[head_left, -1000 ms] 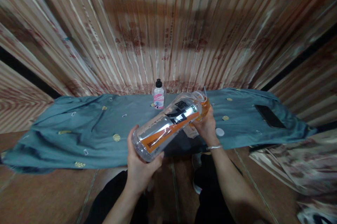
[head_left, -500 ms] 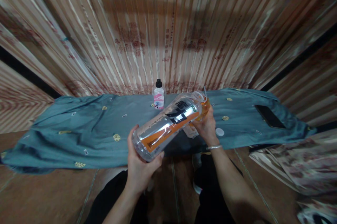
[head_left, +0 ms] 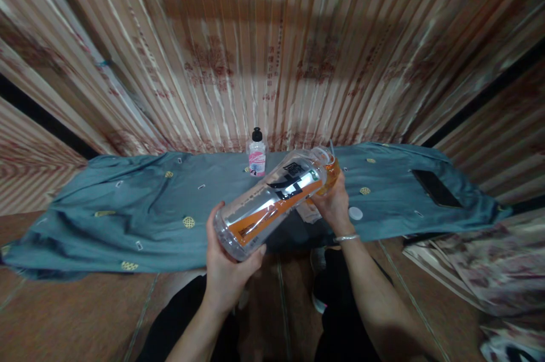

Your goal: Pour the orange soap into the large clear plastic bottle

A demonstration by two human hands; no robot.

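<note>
A large clear plastic bottle point(head_left: 272, 200) with an orange, silver and black label lies tilted in the air, its neck toward the upper right. My left hand point(head_left: 232, 271) is closed round its base. My right hand point(head_left: 333, 203) is wrapped round an orange see-through container point(head_left: 331, 177) at the bottle's mouth; the bottle partly hides it. A thin pale piece sticks up from its rim. Whether the mouth touches the container I cannot tell. Below the right hand lies a crumpled pale item point(head_left: 309, 213), partly covered, and beside the wrist a white cap point(head_left: 355, 213).
A small clear bottle with a black top and pink label point(head_left: 256, 158) stands at the back of the cloth-covered table point(head_left: 149, 203). A dark phone-like slab point(head_left: 435, 188) lies at the right. Patterned curtains point(head_left: 272, 67) hang close behind.
</note>
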